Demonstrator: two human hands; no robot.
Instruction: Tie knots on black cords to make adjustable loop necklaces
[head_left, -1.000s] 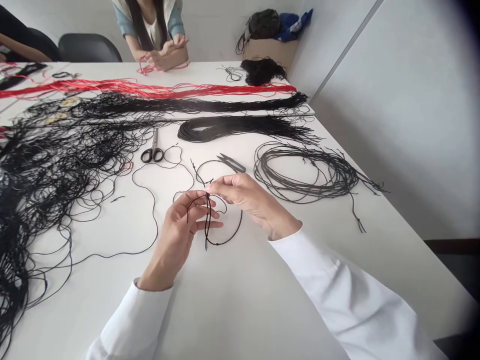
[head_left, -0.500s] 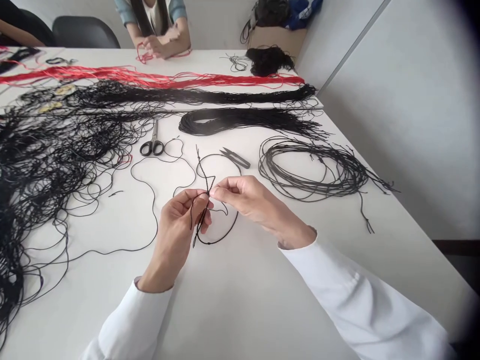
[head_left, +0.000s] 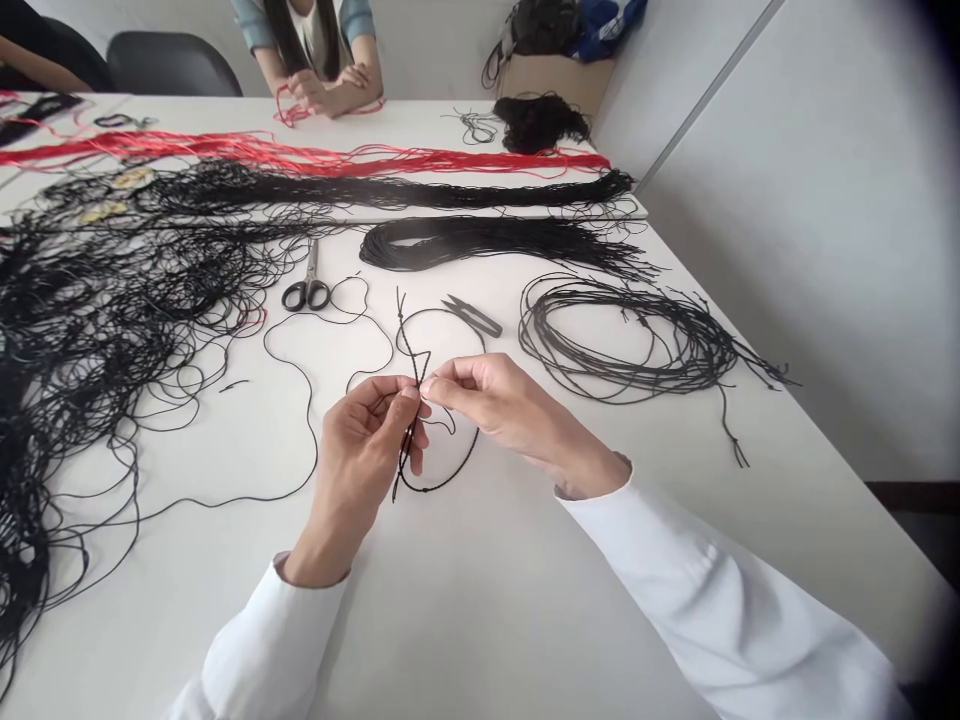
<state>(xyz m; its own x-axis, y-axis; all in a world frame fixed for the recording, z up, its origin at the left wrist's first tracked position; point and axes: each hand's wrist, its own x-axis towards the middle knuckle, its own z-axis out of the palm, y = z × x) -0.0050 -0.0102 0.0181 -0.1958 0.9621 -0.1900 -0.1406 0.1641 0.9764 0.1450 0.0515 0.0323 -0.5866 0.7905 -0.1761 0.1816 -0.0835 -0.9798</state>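
Your left hand (head_left: 356,455) rises from the near side, thumb and index finger pinching the black cord loop (head_left: 426,490) where its strands cross, other fingers curled underneath. Your right hand (head_left: 502,410) comes in from the right, wrist bent, thumb and forefinger nipped together on the cord at that same crossing, fingertips nearly meeting the left's. Knotted ends stick up past the pinch; the loop's curve hangs below it. Just beyond your grip, the thread snips (head_left: 474,317) lie at the far arc of another cord ring. Scissors (head_left: 313,262) rest farther off to the left, a black tangle (head_left: 112,300) well left, a coil of cord (head_left: 637,378) right.
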